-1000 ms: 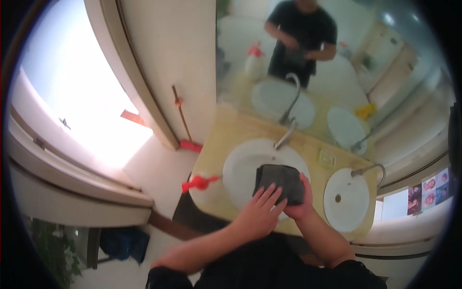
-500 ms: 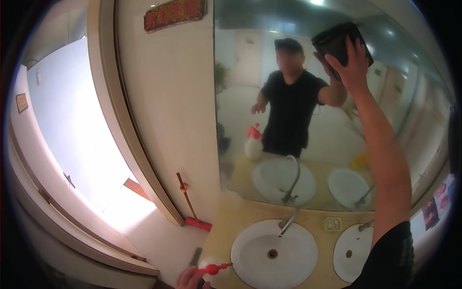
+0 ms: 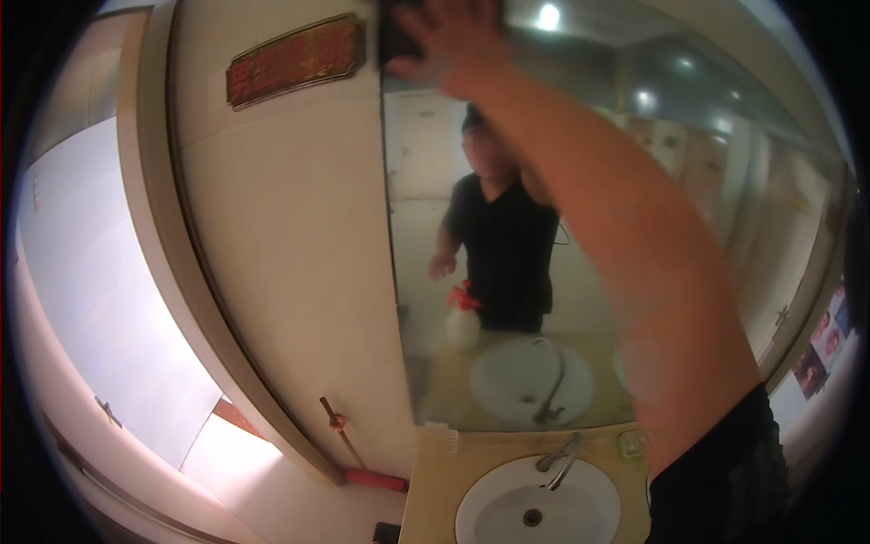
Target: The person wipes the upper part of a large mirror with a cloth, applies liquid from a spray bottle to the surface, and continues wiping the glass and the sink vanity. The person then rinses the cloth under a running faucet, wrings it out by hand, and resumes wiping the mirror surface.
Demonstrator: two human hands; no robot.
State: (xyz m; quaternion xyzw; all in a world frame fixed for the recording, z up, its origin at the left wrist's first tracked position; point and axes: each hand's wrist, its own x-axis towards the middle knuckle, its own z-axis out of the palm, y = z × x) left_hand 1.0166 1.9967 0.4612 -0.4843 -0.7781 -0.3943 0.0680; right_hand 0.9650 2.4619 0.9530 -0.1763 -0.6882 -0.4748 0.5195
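My right hand is raised at the top of the view, its fingers spread over a dark cloth. It presses the cloth to the upper left corner of the wall mirror. My bare right forearm crosses in front of the glass and hides part of it. Directly, my left hand is out of the picture; only its reflection appears in the mirror, above a reflected white spray bottle with a red head.
Below the mirror, a white oval sink with a curved metal faucet is set in a yellowish counter. A small greenish dish lies beside the faucet. A red broom leans by the doorway at left. A red sign hangs above.
My right hand has slid the dark cloth left across the mirror to its upper left corner. My left hand and the red spray head have dropped out of direct view at the lower edge.
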